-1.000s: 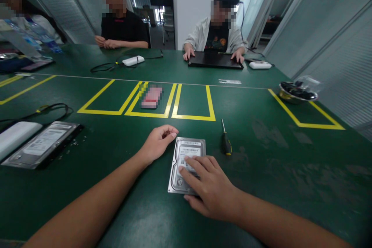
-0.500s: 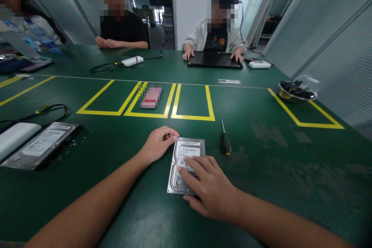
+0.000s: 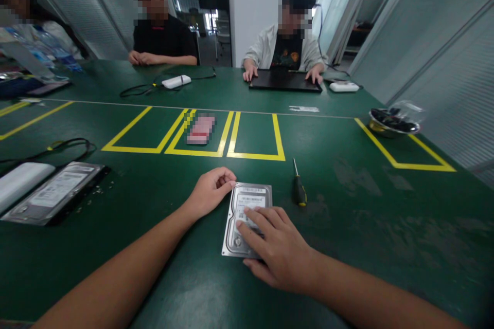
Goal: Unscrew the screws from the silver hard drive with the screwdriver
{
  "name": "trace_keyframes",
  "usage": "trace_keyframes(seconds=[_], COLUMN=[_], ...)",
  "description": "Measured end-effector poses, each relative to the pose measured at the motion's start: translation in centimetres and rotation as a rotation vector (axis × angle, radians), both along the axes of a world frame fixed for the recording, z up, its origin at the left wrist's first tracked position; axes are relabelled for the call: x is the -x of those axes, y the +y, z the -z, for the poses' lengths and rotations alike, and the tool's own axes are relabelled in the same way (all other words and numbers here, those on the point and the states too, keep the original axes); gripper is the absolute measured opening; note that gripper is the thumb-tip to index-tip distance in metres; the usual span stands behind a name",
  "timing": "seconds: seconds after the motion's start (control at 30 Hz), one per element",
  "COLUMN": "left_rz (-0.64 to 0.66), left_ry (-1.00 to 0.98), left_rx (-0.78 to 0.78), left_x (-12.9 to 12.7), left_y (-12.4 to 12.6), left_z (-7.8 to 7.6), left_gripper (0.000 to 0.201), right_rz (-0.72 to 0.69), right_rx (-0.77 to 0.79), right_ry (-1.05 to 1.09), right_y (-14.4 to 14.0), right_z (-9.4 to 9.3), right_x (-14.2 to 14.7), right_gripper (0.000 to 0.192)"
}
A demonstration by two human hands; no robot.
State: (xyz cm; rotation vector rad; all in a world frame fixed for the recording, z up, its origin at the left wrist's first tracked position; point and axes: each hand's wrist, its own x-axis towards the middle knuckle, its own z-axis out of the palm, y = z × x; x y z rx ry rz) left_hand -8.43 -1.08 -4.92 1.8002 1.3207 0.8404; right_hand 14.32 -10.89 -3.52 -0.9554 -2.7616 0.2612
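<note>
drive: hard drive [image 3: 247, 205] flat on the green table [image 3: 366, 216], screwdriver [image 3: 299, 190] just right.
right hand [image 3: 280, 249]: fingers spread, pressing its near half; keep it pinned.
left hand [image 3: 210, 190]: curled loosely at its far-left corner, pinching nothing clearly.

An electronics workshop is suggested by a green matted workbench [image 3: 366, 205] marked with yellow tape rectangles [image 3: 257, 136] and glass partitions [image 3: 436, 36].

A dark green bench [image 3: 386, 205] marked with yellow tape fills the room; a white pillar [image 3: 254, 5] stands at twelve o'clock, glass partitions [image 3: 436, 25] with blinds at two.
</note>
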Motion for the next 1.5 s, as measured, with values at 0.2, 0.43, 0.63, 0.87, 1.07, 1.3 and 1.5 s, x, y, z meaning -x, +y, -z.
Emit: trace_keyframes(seconds=[0.2,0.43,0.63,0.87,1.07,1.3,1.5], left_rz=[0.021,0.018,0.026,0.045,0.052,0.082,0.085], left_ry=[0.043,0.035,0.033,0.097,0.148,0.201,0.199], left_rx=[-0.023,0.000,0.013,-0.023,-0.038,-0.064,-0.057], left_x=[0.1,0.3,0.3,0.6,0.6,0.5,0.5], left_y=[-0.2,-0.2,-0.2,-0.3,-0.5,-0.6,-0.6], left_z=[-0.1,0.0,0.0,0.1,-0.2,-0.5,-0.6], left_gripper=[0.012,0.013,0.015,0.022,0.021,0.021,0.021], right_rz=[-0.007,-0.008,-0.010,-0.046,0.087,0.492,0.636], right_rx=[-0.002,-0.015,-0.011,-0.056,-0.174,-0.378,-0.348], right_ry=[-0.004,-0.001,-0.010,0.043,0.165,-0.074,-0.263], right_y=[0.2,0.1,0.2,0.6,1.2,2.7,3.8], right_z=[-0.1,0.0,0.1,0.2,0.0,-0.9,-1.7], right_x=[0.0,0.0,0.0,-0.5,-0.9,-1.8,-2.7], right_gripper=[0.059,0.059,0.059,0.062,0.037,0.016,0.015])
